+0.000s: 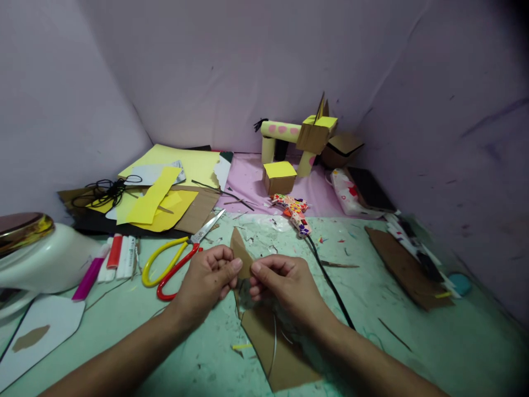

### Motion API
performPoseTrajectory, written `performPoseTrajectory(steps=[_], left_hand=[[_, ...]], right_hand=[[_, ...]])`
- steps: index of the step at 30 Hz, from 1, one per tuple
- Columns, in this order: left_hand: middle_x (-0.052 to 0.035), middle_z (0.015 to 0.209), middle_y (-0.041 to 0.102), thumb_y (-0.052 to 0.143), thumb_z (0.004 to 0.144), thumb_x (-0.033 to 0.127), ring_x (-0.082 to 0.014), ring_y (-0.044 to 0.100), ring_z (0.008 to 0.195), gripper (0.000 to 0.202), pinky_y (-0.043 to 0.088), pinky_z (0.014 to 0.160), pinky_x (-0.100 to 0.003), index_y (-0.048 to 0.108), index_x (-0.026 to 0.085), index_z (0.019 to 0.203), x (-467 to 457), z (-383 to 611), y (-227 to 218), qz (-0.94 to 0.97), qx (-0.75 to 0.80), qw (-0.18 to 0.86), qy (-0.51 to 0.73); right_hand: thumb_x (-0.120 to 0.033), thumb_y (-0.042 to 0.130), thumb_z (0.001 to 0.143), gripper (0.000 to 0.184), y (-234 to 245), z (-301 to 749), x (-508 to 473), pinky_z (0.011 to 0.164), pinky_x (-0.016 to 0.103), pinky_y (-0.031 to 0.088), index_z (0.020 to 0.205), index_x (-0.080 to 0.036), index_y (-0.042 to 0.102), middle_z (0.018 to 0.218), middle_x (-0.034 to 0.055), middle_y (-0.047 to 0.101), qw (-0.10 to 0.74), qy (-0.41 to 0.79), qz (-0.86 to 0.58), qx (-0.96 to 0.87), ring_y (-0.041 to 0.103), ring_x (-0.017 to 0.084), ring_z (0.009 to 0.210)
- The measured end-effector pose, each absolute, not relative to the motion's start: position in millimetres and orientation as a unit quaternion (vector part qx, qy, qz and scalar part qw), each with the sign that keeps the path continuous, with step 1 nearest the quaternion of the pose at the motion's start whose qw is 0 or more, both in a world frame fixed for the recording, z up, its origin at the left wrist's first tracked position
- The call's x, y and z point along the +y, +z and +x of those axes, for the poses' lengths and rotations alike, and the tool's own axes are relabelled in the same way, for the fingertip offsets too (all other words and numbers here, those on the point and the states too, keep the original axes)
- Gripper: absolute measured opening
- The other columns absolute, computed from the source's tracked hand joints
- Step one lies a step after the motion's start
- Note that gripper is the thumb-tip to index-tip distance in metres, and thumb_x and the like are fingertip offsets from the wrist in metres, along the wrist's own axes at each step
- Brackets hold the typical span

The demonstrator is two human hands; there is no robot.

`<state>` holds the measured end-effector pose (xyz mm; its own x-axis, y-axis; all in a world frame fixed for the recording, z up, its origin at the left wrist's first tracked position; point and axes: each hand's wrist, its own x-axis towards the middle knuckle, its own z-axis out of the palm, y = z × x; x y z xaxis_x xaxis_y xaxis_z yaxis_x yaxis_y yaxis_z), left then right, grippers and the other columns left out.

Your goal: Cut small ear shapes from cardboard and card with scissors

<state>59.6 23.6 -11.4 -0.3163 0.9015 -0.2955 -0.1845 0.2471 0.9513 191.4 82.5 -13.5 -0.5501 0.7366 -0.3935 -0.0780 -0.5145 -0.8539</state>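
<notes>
A small brown cardboard piece (240, 255) is pinched from both sides in the middle of the view. My left hand (208, 280) grips its left edge with thumb and curled fingers. My right hand (285, 281) grips its right edge the same way. Both hands hover just above a larger cardboard sheet (278, 350) lying on the green surface. Scissors (178, 256) with yellow and red handles lie just left of my left hand. A patterned glue gun (295, 211) lies beyond my right hand, its black cord (330, 284) running past my right wrist.
Yellow paper sheets (159, 201) and cardboard are piled at the back left. A yellow and cardboard model (301, 138) stands at the back by the wall. Glue sticks (118, 256) lie near a white object (43, 259) at the left. Another cardboard piece (403, 267) lies right.
</notes>
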Motion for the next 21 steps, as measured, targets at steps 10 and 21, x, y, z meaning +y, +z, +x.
performPoseTrajectory(steps=[10, 21], left_hand=[[0.0082, 0.041, 0.048, 0.069, 0.067, 0.035, -0.0017, 0.029, 0.034, 0.031, 0.018, 0.033, -0.012, 0.044, 0.018, 0.063, 23.8, 53.5, -12.7, 0.283, 0.596, 0.518, 0.545], [0.0085, 0.039, 0.046, 0.067, 0.066, 0.036, -0.0024, 0.029, 0.033, 0.031, 0.02, 0.033, -0.014, 0.043, 0.018, 0.059, 20.1, 56.1, -9.5, 0.336, 0.618, 0.494, 0.511]], right_hand=[[-0.045, 0.072, 0.062, 0.037, -14.1, 198.4, 99.1, 0.042, 0.022, 0.05, 0.071, -0.01, 0.067, 0.055, 0.0048, 0.066, 0.211, 0.839, -0.344, -0.365, 0.06, 0.012, 0.042], [-0.033, 0.073, 0.057, 0.022, -9.6, 198.2, 91.5, 0.048, 0.024, 0.043, 0.059, -0.012, 0.066, 0.045, -0.0001, 0.059, 0.188, 0.772, -0.352, -0.496, 0.054, 0.009, 0.042]])
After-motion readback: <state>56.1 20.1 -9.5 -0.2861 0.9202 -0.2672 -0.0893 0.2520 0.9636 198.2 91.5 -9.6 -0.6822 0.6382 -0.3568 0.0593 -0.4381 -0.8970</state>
